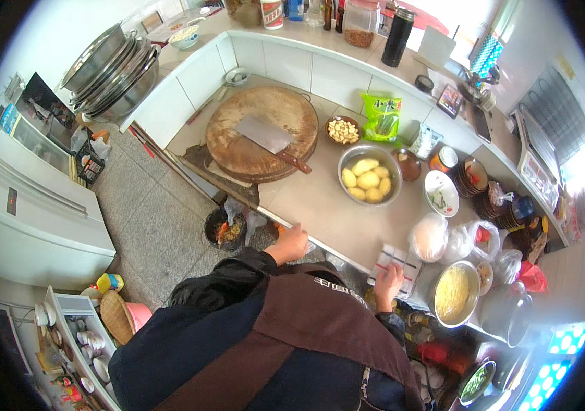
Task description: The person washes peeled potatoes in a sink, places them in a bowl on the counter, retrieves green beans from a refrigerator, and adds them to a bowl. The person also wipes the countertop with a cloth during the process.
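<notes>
My left hand (292, 242) is at the counter's front edge, its fingers curled in and nothing visible in them. On a folded white checked cloth (386, 259) lies my right hand (391, 281), its bent fingers gripping the cloth's near part. Ahead of me a steel bowl (345, 177) holds several peeled potatoes (368, 180). To its left, a cleaver (264, 134) lies flat across a thick round wooden chopping board (230, 110), with its wooden handle (295, 162) towards me. A small brown bowl of pale peeled pieces (343, 131), possibly garlic, stands behind the potatoes.
Plastic bags (428, 236), a white bowl (441, 192) and stacked brown bowls (469, 177) crowd the right side. A steel basin of yellow shreds (456, 294) sits nearer me. A green food packet (382, 117) leans against the tiled ledge. Below the counter stands a black waste bucket (225, 229).
</notes>
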Tool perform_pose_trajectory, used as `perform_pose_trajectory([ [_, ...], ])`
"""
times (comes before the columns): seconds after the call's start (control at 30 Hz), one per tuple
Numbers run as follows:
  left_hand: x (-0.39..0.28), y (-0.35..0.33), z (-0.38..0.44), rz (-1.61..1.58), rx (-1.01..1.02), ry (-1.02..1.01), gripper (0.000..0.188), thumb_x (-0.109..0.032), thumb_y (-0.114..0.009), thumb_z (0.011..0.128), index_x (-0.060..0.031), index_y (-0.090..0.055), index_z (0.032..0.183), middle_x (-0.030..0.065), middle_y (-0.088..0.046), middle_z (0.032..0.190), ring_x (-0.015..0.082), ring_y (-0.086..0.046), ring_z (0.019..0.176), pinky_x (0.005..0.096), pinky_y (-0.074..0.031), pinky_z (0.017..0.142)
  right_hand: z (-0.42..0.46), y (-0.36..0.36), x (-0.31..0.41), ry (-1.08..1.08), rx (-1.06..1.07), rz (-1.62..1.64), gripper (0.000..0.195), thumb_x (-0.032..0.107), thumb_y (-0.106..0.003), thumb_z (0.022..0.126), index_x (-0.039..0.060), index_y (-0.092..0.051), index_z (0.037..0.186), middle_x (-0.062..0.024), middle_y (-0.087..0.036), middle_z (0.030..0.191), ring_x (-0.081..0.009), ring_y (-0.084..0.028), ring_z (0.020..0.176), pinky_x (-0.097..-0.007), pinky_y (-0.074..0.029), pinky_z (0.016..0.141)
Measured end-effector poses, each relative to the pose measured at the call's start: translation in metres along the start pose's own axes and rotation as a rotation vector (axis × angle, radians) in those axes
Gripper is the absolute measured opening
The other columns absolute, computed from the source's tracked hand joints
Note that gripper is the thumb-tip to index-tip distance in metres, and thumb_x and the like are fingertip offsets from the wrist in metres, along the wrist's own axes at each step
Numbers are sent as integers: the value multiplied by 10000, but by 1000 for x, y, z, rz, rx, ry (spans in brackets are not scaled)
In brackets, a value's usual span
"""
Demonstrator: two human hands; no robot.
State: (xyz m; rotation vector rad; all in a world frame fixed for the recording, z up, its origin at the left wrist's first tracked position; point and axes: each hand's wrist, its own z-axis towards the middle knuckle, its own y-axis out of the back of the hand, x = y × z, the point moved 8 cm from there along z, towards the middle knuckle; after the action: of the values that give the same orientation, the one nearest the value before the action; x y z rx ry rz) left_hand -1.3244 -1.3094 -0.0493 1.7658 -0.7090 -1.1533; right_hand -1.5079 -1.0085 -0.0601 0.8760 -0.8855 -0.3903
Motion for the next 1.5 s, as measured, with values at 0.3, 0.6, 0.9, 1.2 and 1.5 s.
perform_pose_trajectory([
  [0.3, 6, -12, 6, 103, -1, -14, 267, -211, -591, 793, 29, -704, 817, 292, -638, 883, 426, -655, 801, 554, -512, 659, 1, -2, 6, 17, -72, 18, 157, 55, -624, 777, 12, -587, 923, -187, -594, 1083, -401, -561, 1006, -489, -451, 871],
  [0.6, -7, 16, 4, -20, -36, -139, 267, -219, -596, 787, 36, -666, 750, 265, -650, 776, 439, -636, 756, 530, -514, 692, -2, -6, -4, -29, -86, -11, 183, 63, -619, 771, 8, -608, 945, -197, -600, 1078, -398, -564, 1013, -472, -452, 869],
  [0.9, 5, 0, 8, 27, 13, -84, 321, -275, -582, 825, 26, -681, 769, 267, -639, 839, 427, -641, 729, 543, -503, 669, -7, -3, 3, -47, -88, 8, 185, 62, -604, 788, 7, -604, 965, -184, -589, 1123, -392, -550, 1043, -469, -443, 889],
  [1.2, 8, -7, 10, 67, 55, -115, 338, -291, -566, 831, 10, -709, 773, 249, -665, 867, 408, -653, 785, 576, -480, 704, -4, 2, 13, -125, -80, 0, 206, 53, -607, 794, 11, -616, 996, -171, -590, 1142, -394, -542, 1025, -480, -440, 892],
  [1.5, 11, -5, 12, 30, 13, -165, 330, -289, -569, 807, 9, -695, 736, 258, -655, 878, 425, -650, 784, 513, -520, 726, -6, 8, 17, -136, -129, 15, 213, 62, -591, 795, 18, -617, 1002, -160, -596, 1131, -394, -552, 1003, -475, -453, 869],
])
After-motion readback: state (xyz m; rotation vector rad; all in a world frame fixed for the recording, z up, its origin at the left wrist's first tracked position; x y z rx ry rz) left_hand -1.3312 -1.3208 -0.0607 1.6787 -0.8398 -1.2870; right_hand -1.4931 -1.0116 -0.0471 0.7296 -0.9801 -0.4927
